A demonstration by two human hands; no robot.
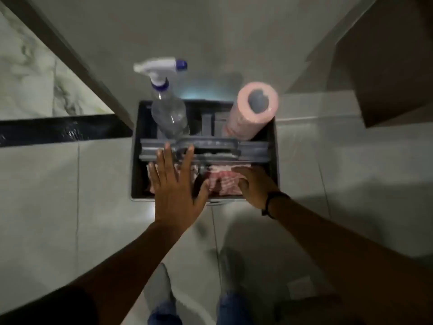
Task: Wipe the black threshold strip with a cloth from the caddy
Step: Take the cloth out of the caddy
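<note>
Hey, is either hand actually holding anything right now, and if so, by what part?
The left hand is spread flat and open, holding nothing. The right hand curls onto the pink-striped cloth in the caddy; whether it has gripped the cloth cannot be told.

Pale tiled floor carries a dark caddy, standing just beside the right end of the black threshold strip, which crosses the floor's left side.

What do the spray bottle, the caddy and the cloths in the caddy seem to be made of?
Spray bottle: clear plastic; one sees through its body. Caddy: probably dark grey moulded plastic, matt, with stiff dividers. Cloths: soft pink-and-white fabric, crumpled into folds; the weave is too blurred to tell.
</note>
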